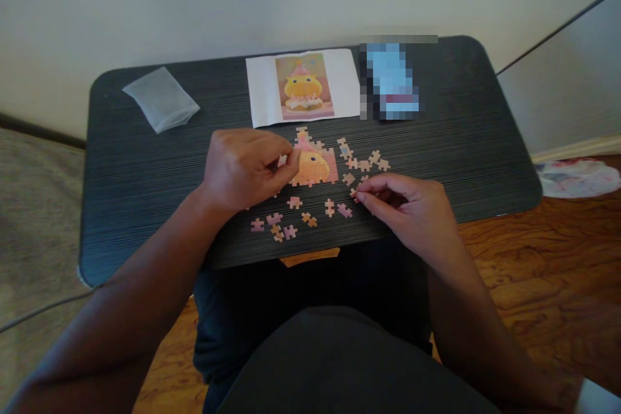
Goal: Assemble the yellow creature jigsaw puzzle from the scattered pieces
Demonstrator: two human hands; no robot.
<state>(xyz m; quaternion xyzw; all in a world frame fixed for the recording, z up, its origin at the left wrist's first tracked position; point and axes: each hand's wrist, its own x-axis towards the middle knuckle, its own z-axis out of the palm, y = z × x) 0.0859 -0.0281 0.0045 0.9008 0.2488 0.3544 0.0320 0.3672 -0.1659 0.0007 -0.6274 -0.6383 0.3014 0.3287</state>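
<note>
On table (pixel 460 129): plastic bag (pixel 161 100), puzzle pieces (pixel 294 202)

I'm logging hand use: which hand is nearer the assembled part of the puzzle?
Left. The left hand touches the left edge of the assembled part; the right hand rests apart, off to its right, among loose pieces.

Left hand (pixel 245 168) palm down, fingertips pinched together, right hand (pixel 412 210) curled low, thumb meeting forefinger, forearms angled inward

Your part-built puzzle (pixel 317 167): yellow figure, pink border, flat mid-worktop (pixel 460 142). Loose pieces (pixel 294 202), pinkish, lie scattered flat just below and right of it.
</note>
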